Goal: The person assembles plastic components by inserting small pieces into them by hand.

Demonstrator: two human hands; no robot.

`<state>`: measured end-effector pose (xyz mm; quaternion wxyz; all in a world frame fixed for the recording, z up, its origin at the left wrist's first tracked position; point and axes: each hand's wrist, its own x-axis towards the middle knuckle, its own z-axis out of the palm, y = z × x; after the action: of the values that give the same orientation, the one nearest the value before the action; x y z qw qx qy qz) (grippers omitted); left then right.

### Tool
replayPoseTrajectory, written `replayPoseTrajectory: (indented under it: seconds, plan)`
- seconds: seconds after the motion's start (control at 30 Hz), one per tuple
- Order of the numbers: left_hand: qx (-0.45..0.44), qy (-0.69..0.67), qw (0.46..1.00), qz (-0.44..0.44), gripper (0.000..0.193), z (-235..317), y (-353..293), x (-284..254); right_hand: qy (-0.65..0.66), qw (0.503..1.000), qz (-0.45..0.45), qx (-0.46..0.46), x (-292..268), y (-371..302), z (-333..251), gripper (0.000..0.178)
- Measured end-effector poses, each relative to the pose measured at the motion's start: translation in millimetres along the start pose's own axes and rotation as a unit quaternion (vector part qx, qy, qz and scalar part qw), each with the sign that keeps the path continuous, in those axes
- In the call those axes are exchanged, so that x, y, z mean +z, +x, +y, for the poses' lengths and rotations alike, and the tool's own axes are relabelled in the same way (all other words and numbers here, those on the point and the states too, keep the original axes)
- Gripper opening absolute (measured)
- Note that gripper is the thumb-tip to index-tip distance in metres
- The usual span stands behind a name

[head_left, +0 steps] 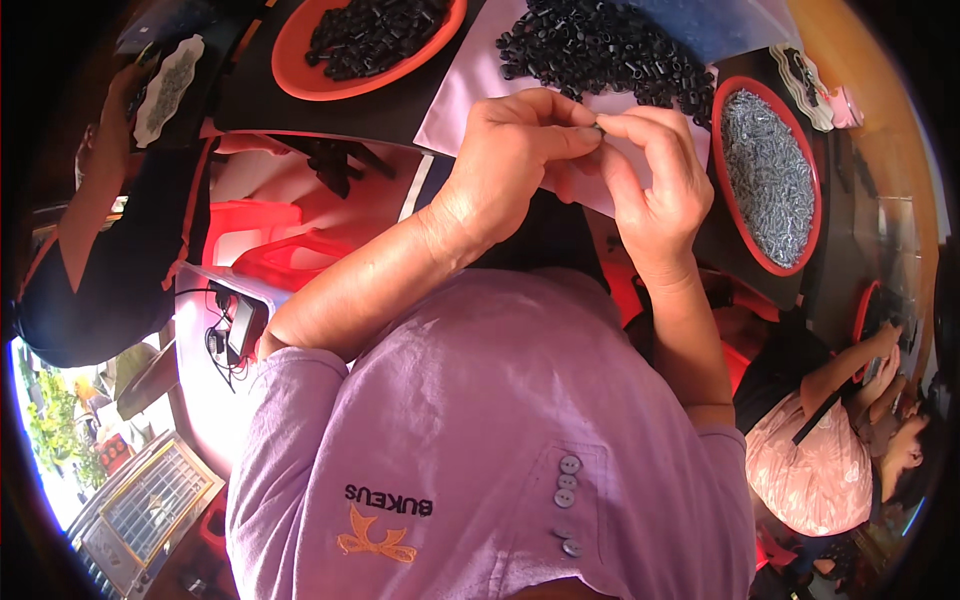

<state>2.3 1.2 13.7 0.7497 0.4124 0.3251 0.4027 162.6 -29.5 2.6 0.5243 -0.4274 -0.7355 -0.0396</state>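
My left hand point(508, 150) and my right hand point(655, 175) meet over the near edge of a pale cloth point(455, 110). Thumb and forefinger of each are pinched together, closed on a small dark piece point(598, 128) that shows only as a speck between the tips. Its exact kind is hidden by the fingers. Just beyond the hands lies a loose heap of small black plastic parts point(610, 50). An orange-red bowl point(290, 60) with more black parts stands at the far left. To the right, a red basin point(815, 215) is filled with silvery screws point(768, 180).
A dark table point(300, 118) carries all this. Wavy-edged white trays point(168, 90) stand at far left and far right. Red plastic stools point(270, 240) are by my left arm. One person point(110, 220) works at left, another point(820, 440) at right.
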Motion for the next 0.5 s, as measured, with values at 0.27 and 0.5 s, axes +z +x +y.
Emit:
replayPoseTrajectory:
  seconds: [0.27,0.5]
  plan:
    - [0.044,0.075,0.996,-0.009,0.017,-1,-6,-6,0.008,1.0,0.01,0.0,5,1,-5,0.021]
    - [0.056,0.093,0.994,0.031,0.017,-1,-3,-20,-0.184,0.977,-0.083,0.07,3,25,30,0.008]
